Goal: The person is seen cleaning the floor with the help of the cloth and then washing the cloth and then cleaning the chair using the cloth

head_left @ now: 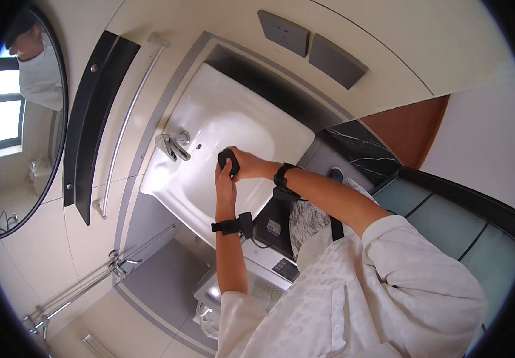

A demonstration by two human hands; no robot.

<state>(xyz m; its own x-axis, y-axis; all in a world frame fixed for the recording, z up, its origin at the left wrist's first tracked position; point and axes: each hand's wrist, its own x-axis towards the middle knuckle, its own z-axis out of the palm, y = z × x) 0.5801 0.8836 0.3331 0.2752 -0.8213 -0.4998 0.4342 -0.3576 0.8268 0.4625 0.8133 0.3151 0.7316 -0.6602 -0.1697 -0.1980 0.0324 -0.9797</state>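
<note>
Over the white sink basin (pixel 210 89), my two hands come together around a small black rounded thing (pixel 228 158), whose kind I cannot make out. My left hand (pixel 225 184) reaches up from below, closed on its near side with a finger or thumb lying across it. From the right, my right hand (pixel 247 164) is wrapped against its other side, and its fingertips are partly hidden. Both wrists carry black straps with small devices (pixel 245 225). A chrome faucet (pixel 174 147) stands on the basin just left of my hands, apart from them.
A black shelf (pixel 99 119), a towel bar (pixel 127 125) and a round mirror (pixel 59 89) are on the left wall. Grey wall plates (pixel 337 61) sit above the basin. A washing machine (pixel 263 259) stands by my body, with shower pipes (pixel 84 287) at lower left.
</note>
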